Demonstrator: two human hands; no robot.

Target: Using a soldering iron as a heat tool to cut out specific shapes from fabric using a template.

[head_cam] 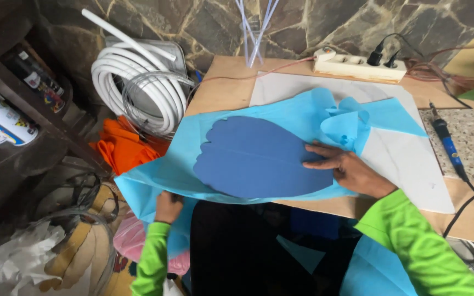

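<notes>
Dark blue card shape (261, 159) lies flat on a light blue sheet (303, 112) across the wooden table (226, 82). Right hand (346, 167) presses open-fingered on its right end; left hand (168, 205) pinches the sheet's near left edge. Right of them lies a soldering iron (448, 145).

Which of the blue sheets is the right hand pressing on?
The right hand presses the dark blue leaf-shaped piece, lying atop the larger light blue sheet.
</notes>
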